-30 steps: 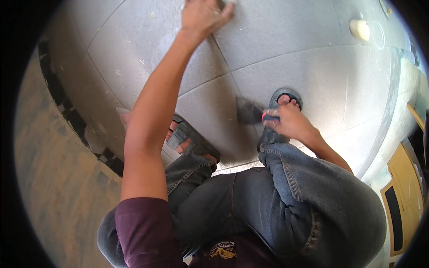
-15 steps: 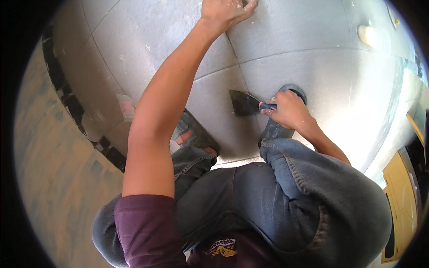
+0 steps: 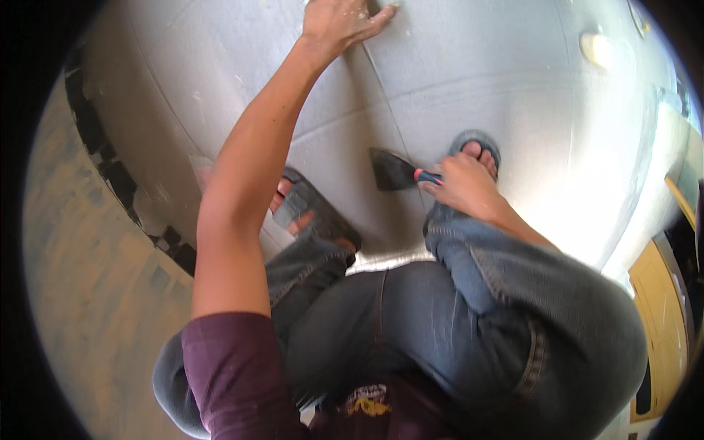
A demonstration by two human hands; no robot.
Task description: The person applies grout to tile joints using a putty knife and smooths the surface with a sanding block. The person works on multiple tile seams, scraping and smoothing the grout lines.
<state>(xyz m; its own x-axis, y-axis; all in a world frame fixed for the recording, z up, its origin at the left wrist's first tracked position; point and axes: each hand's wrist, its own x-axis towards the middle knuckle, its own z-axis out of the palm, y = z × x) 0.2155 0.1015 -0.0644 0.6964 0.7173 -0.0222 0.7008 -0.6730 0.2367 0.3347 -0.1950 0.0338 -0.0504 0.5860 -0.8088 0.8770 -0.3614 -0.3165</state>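
Centre of view taken as the clock's hub. Grey tiled floor (image 3: pixel 469 95) fills the upper half. Dark blue jeans (image 3: pixel 543 315), knees bent, spread from 4 to 8 o'clock. Mottled brown surface (image 3: pixel 95 286) lies at 8 to 9 o'clock, bordered by a strip of black tiles (image 3: pixel 121 187) at 9. Maroon sleeve (image 3: pixel 235 367) at 7; the bare left arm runs up from it toward 12. Yellow panel (image 3: pixel 655 308) stands near 4. Dark sandals: left sandal (image 3: pixel 323 216) just beside the hub toward 9, right sandal (image 3: pixel 462 141) at 2.

Left hand (image 3: pixel 339 23) at 12, palm down, thumb stretched toward 1; fingers cut by the upper edge, so cannot tell whether it grips anything. Right hand (image 3: pixel 466 183) near 2:30, fingers closed around the handle of a scraper (image 3: pixel 396 171). Its dark, flared blade is at 1, between the sandals, edge facing 9. Small pale object (image 3: pixel 595 50) at 2, near the rim.
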